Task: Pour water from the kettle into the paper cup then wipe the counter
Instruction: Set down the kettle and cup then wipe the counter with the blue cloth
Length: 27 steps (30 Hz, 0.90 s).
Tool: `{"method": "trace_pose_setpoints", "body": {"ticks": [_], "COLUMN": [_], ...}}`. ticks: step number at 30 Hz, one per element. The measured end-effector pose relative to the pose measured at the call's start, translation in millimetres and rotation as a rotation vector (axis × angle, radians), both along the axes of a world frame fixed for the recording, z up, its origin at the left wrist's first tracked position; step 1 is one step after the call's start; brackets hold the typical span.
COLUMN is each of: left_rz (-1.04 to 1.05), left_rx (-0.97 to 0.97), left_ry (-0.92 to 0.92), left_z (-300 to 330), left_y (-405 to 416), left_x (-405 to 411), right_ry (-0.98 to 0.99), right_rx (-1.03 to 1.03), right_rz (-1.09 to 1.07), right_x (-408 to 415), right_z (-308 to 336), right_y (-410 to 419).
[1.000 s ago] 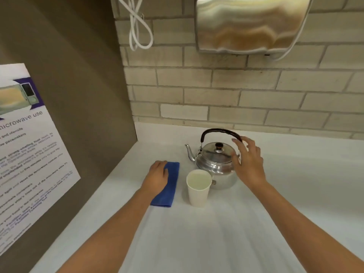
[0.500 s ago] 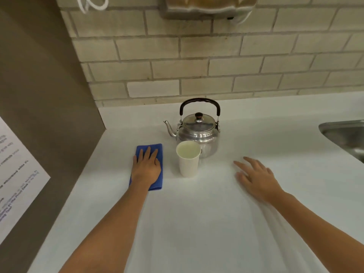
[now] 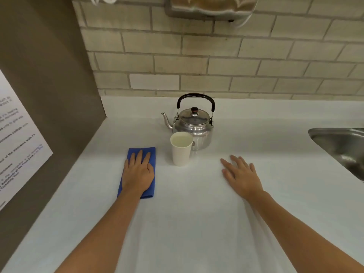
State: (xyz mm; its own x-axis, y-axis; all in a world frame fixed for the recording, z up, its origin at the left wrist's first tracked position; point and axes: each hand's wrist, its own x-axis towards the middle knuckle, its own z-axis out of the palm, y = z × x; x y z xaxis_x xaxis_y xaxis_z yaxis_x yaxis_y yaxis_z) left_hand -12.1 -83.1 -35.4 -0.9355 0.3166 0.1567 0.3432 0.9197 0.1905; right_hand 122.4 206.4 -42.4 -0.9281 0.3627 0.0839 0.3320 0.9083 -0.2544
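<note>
Cloth [image 3: 144, 154], blue and folded, lies pinned under the flat, spread left hand [image 3: 137, 174] beside the paper cup [image 3: 181, 148]; the right hand [image 3: 241, 174] rests open and empty on the counter [image 3: 197, 223]. Pouring looks done: the cup seems full, the kettle [image 3: 194, 125] stands upright behind it, and wiping remains.

I note: pale brick wall [image 3: 216, 64], brown side panel [image 3: 49, 75] bearing printed notice [image 3: 17, 144], steel sink [image 3: 342, 146] at right.

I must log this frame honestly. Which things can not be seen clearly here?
- Cloth: middle hidden under the left hand, head view.
- Kettle: lower front hidden behind the cup.
- Sink: cut off by the right edge.
- Poster: text blurred, cut off at left.
</note>
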Motion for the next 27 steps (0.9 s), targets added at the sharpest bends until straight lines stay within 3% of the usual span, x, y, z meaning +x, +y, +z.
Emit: {"method": "trace_pose_setpoints", "body": {"ticks": [5, 9, 14, 19, 22, 27], "left_rz": [-0.06, 0.175, 0.361, 0.206, 0.172, 0.447], "left_rx": [0.032, 0.059, 0.046, 0.025, 0.049, 0.059], "left_ry": [-0.076, -0.133, -0.1, -0.075, -0.102, -0.068], "left_z": [-11, 0, -1, -9, -4, -7], "left_y": [-9, -53, 30, 132, 110, 78], "left_x": [64, 56, 99, 171, 175, 182], "right_ry": [-0.047, -0.084, -0.096, -0.102, -0.104, -0.091], "right_rx": [0.017, 0.031, 0.07, 0.109, 0.079, -0.02], "right_rz": [0.03, 0.061, 0.193, 0.228, 0.221, 0.173], "right_x": [4, 6, 8, 25, 32, 26], "right_z": [4, 8, 21, 22, 18, 21], "right_y": [0, 1, 16, 56, 68, 75]}}
